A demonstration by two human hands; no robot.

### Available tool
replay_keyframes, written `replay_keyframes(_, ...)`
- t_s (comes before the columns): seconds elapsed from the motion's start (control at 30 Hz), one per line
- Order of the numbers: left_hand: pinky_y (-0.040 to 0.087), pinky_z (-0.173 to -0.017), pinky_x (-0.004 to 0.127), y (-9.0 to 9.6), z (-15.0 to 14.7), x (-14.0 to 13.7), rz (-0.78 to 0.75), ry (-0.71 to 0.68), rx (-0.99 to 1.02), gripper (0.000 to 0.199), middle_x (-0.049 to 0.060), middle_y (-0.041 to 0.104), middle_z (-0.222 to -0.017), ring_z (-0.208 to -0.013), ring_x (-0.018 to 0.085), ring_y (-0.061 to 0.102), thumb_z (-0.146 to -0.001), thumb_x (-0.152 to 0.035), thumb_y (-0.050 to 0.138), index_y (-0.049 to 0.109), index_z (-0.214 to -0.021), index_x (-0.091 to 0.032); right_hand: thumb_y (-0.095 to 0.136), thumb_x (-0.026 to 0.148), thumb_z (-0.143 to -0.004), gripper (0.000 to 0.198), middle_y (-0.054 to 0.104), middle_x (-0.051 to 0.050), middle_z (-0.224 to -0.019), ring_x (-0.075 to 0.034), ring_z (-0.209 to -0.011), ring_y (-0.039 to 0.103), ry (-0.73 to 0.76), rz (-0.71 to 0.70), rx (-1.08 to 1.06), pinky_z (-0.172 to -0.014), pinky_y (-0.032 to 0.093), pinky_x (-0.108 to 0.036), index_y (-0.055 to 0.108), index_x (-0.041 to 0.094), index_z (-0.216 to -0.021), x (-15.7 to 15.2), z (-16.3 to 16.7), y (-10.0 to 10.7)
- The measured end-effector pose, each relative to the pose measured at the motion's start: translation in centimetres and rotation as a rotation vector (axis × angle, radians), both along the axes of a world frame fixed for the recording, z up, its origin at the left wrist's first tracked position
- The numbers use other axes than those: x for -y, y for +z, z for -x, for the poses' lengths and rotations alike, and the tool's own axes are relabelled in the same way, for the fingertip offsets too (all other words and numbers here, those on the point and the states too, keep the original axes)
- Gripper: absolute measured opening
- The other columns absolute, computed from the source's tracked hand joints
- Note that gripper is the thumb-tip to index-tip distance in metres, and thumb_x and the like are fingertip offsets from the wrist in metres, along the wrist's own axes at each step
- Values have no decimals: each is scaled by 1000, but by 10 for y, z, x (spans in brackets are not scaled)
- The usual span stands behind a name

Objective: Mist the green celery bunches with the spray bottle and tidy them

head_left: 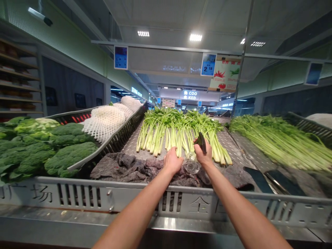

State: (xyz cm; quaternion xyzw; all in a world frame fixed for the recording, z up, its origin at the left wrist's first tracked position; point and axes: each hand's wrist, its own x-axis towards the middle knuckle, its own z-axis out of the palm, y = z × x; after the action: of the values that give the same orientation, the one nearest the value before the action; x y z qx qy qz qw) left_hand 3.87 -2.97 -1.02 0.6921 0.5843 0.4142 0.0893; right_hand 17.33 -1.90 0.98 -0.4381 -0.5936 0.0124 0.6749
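Note:
Several bunches of celery (pixel 178 135) lie side by side on a speckled grey tray surface (pixel 131 143), pale stalk ends toward me and leaves at the back. My left hand (pixel 172 162) is at the stalk ends near the middle, its fingers curled around the end of a celery bunch; the fingertips are partly hidden. My right hand (pixel 203 154) is closed around the neck of a spray bottle, whose black spray head (pixel 201 142) points up and away. The bottle's clear body (pixel 192 164) hangs between my hands, above a crumpled dark grey cloth (pixel 135 168).
A grey slotted crate edge (pixel 124 197) runs along the front. On the left are broccoli heads (pixel 70 152), a black divider (pixel 120 133) and produce in white foam nets (pixel 106 119). A mirror panel (pixel 280 138) stands on the right, with a dark flat object (pixel 258 179) near it. Price signs (pixel 208 65) hang overhead.

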Motion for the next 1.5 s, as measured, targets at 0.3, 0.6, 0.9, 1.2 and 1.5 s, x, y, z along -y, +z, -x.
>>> replay_keyframes(0.3,37,-91,31,-1,0,1,-21,-3,4,50,11,52,-117,-107,21,48,-66,-21,48,42,-115,-13,45,29,-61,27,60,-2,-73,-16,-63,53,-49,18,31,-64,40,-28,56,18,-82,0,0,-2)
replay_keyframes(0.6,37,-90,34,0,0,3,-6,-8,-10,49,12,52,-117,-107,23,48,-66,-22,47,42,-114,-12,45,31,-62,26,60,-2,-72,-17,-65,54,-33,76,63,-63,40,-27,56,18,-81,1,0,-2)
replay_keyframes(0.9,37,-89,32,-1,-1,0,-11,-10,-12,50,12,51,-116,-106,23,49,-66,-22,48,43,-114,-13,45,31,-61,24,60,-2,-68,-18,-64,54,-89,132,38,-60,39,-27,57,18,-76,1,1,-1)
replay_keyframes(1.2,37,-89,34,0,-1,1,0,-23,-7,50,13,52,-116,-105,24,49,-66,-22,47,42,-115,-13,46,29,-61,29,60,-2,-72,-15,-60,51,-9,58,69,-60,40,-26,56,18,-85,2,1,-3)
replay_keyframes(1.5,37,-90,35,0,-1,1,2,-21,-7,50,13,52,-116,-106,24,49,-66,-23,47,42,-115,-13,45,27,-61,25,58,-1,-70,-14,-60,51,13,41,114,-59,40,-25,57,17,-80,3,1,-2)
